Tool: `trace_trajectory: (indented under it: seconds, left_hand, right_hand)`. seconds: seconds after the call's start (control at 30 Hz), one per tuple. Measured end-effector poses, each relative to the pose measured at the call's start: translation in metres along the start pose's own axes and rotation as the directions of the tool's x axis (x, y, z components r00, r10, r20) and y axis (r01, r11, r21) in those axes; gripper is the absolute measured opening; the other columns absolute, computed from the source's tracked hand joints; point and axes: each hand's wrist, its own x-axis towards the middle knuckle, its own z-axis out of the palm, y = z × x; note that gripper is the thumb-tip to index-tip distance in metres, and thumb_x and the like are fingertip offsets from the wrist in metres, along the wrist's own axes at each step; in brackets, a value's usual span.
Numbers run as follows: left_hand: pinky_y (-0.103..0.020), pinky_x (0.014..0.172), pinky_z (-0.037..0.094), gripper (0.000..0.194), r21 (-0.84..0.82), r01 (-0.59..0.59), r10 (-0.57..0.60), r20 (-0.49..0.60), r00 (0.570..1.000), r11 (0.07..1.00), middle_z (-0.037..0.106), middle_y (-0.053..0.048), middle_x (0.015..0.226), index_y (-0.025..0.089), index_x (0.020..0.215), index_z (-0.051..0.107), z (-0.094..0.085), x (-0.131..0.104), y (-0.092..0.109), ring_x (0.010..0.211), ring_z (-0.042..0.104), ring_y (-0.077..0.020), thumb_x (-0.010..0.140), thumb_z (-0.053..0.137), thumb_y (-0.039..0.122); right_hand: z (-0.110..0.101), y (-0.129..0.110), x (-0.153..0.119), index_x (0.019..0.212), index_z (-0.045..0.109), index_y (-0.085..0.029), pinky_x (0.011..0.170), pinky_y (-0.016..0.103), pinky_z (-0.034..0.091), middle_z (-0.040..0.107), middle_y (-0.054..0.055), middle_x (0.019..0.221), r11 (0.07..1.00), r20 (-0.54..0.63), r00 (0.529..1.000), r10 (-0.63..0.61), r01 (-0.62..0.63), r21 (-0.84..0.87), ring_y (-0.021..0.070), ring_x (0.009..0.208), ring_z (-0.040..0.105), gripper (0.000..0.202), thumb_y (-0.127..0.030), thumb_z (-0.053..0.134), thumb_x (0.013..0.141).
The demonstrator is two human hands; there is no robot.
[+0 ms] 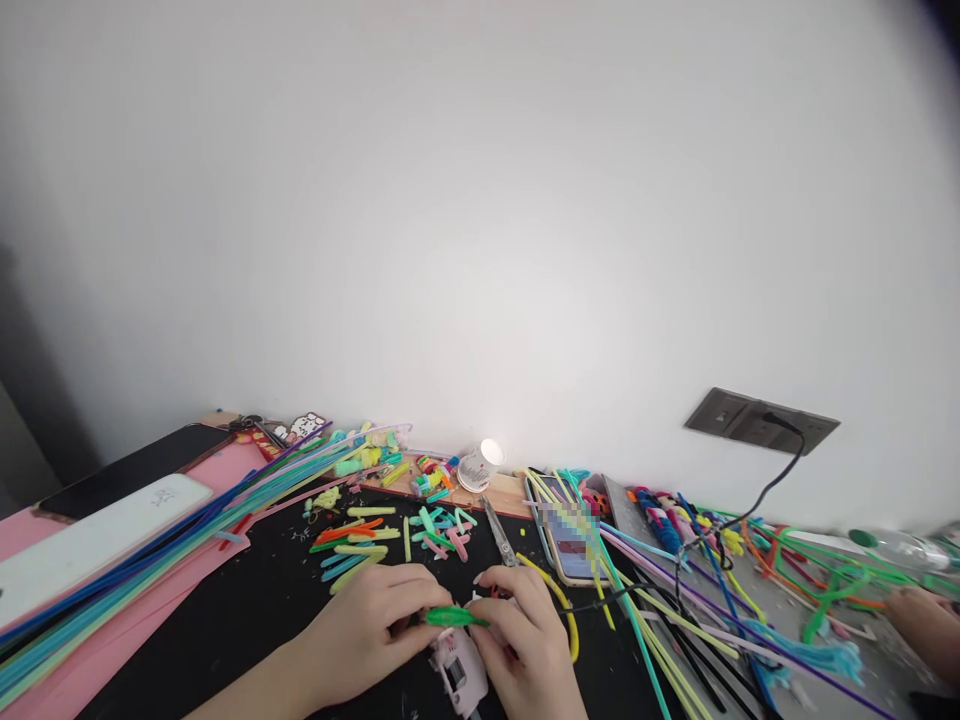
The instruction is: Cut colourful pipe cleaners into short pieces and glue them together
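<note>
Between the fingertips of my left hand (375, 622) and my right hand (529, 640) is a short bright green piece of pipe cleaner (450, 616). Both hands are closed in a pinch, one at each end of it. Just below sits a pale pink device (461, 668) with a small dark window, partly hidden by my right hand; its exact kind is unclear. Beyond my fingers lie scissors (501, 535) with their blades pointing away. Cut pipe cleaner pieces in orange (352, 533), yellow, blue, green and pink are scattered on the black mat (247, 610).
At left, long pipe cleaners (247, 510) lie beside a white box (105, 535). A paper cup (480, 465) stands by the wall. A phone (570, 545), more pipe cleaners and a black cable (776, 480) are on the right. Another person's hand (926, 630) shows at far right.
</note>
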Motion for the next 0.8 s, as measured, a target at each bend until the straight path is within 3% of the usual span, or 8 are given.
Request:
trace_trajectory:
  seconds: [0.27, 0.8]
  left_hand:
    - [-0.018, 0.064, 0.044, 0.017, -0.030, -0.076, 0.075, -0.031, 0.997, 0.997, 0.065, -0.002, 0.084, 0.021, 0.095, 0.061, 0.005, 0.000, -0.003, 0.072, 0.059, -0.0117, 0.084, 0.051, 0.014]
    - [-0.019, 0.064, 0.043, 0.016, -0.039, -0.047, 0.046, -0.016, 0.999, 0.998, 0.066, -0.001, 0.080, 0.020, 0.087, 0.062, 0.011, -0.001, -0.003, 0.072, 0.060, -0.0120, 0.084, 0.048, 0.012]
  right_hand:
    - [0.003, 0.001, -0.002, 0.084, 0.060, -0.019, 0.067, 0.030, 0.048, 0.056, 0.007, 0.093, 0.999, 0.020, 0.999, 0.032, -0.033, 0.013, 0.0188, 0.082, 0.054, 0.022, 0.000, 0.055, 0.073]
    - [0.002, 0.002, -0.003, 0.080, 0.061, -0.020, 0.069, 0.030, 0.049, 0.057, 0.006, 0.091, 0.998, 0.003, 0.998, 0.060, -0.060, 0.023, 0.0186, 0.083, 0.055, 0.019, -0.003, 0.055, 0.074]
